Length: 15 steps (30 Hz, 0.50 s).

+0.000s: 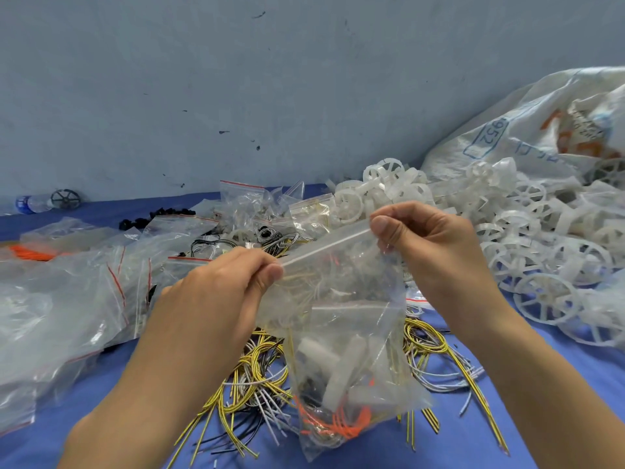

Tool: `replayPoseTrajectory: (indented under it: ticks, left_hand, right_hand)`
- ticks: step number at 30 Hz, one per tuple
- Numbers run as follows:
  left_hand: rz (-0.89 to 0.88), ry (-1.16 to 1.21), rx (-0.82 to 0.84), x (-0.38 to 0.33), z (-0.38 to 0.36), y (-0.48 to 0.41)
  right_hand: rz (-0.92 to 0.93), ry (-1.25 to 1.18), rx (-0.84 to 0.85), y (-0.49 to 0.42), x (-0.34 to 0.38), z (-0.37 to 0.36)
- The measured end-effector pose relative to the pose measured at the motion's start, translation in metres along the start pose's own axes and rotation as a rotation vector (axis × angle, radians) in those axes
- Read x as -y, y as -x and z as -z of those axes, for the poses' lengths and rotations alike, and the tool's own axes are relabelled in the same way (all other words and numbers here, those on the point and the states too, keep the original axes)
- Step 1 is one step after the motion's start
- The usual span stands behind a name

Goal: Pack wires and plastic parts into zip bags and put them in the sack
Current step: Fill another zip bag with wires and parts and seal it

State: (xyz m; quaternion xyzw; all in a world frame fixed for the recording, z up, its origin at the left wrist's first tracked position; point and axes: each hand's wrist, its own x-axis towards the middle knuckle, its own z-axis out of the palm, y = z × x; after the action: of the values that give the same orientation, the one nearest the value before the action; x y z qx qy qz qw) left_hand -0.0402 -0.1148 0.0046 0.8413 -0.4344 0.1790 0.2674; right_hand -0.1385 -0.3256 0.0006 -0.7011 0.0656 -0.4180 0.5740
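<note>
Both hands hold a clear zip bag (341,333) up above the blue cloth (473,434). The left hand (223,282) pinches the left end of the bag's top strip between thumb and curled fingers, and the right hand (422,238) pinches the right end the same way, so the strip runs stretched between them, rising toward the right. The rest of the bag hangs below and between the hands. White plastic parts (334,370) and orange wires (338,423) sit in its lower part.

Under the bag, a loose tangle of yellow, white and black wires (257,377) lies spread on the cloth. To the left lies a heap of empty zip bags (67,299) with red strips. Behind the hands, more filled bags (243,211) sit near the wall. To the right, a pile of white plastic wheels (527,238) spills beside a white woven sack (507,130) printed with blue and orange marks.
</note>
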Motion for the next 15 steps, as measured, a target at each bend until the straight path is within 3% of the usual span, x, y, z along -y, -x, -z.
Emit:
replayPoseTrajectory:
  ticks: [9,15]
  left_hand:
    - [-0.003,0.034,-0.035,0.008,0.001,-0.002]
    - [0.003,0.022,-0.113,0.005,0.002,-0.001]
  right_hand:
    - [-0.049,-0.029,-0.076,-0.004,-0.005,0.011]
    - [-0.061,0.032,-0.017,-0.003,-0.002,0.015]
